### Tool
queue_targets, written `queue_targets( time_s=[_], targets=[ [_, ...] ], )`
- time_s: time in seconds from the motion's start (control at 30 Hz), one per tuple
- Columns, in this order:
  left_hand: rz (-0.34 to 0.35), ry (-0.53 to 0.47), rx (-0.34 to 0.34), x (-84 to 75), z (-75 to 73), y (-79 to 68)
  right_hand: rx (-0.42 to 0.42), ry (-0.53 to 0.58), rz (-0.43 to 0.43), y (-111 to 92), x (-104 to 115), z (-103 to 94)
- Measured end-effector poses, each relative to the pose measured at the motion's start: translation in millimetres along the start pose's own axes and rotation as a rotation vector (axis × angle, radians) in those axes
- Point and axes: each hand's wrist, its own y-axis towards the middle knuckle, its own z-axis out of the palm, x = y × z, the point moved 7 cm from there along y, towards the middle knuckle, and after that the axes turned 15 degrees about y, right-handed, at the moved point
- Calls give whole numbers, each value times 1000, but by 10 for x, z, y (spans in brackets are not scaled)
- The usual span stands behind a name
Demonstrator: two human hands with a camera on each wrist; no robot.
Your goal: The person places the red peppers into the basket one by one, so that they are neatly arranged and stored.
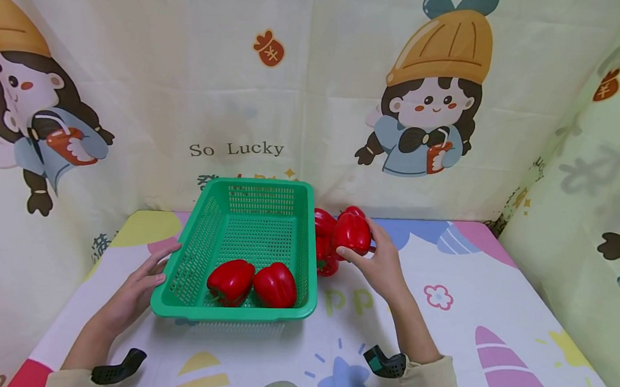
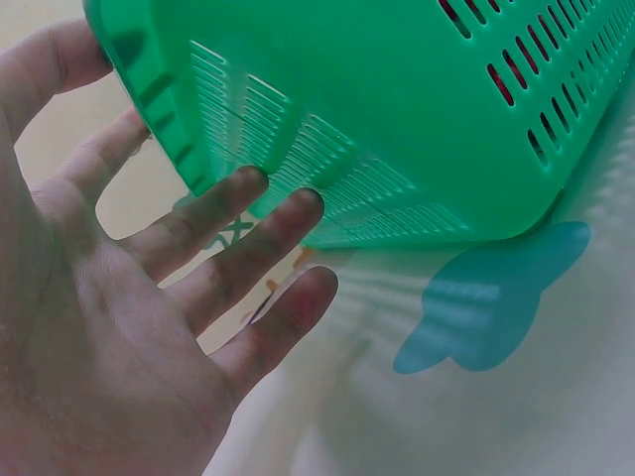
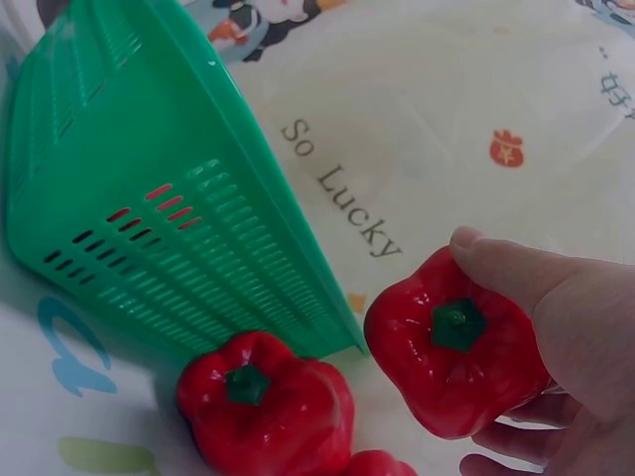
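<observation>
A green plastic basket (image 1: 243, 225) with slotted sides stands on the table. Two red bell peppers (image 1: 230, 282) lie inside, at its near end. On the basket's left rim rests my left hand (image 1: 132, 295); thumb and a finger touch the edge while the other fingers spread, fairly straight, beside the slotted wall (image 2: 327, 169). My right hand (image 1: 383, 267) grips a red bell pepper (image 3: 456, 342) by its sides, its green stem facing the right wrist camera. Beside the basket's right wall sit several more peppers (image 3: 268, 407), partly hidden by the basket and the held pepper.
A patterned cloth (image 1: 338, 99) hangs upright behind the table. Another patterned panel (image 1: 576, 176) closes the right side. The table's printed cover (image 1: 420, 321) spreads to the right and in front of the basket.
</observation>
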Motion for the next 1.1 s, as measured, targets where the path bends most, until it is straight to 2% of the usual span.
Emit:
queue_targets(
  time_s=[0.57, 0.93, 1.1],
  targets=[
    [-30, 26, -6, 8, -1, 0, 15, 3, -13, -19, 25, 21],
    [4, 11, -10, -39, 0, -6, 39, 13, 0, -30, 55, 41],
    [-3, 16, -24, -38, -8, 0, 46, 26, -6, -39, 82, 45]
  ],
)
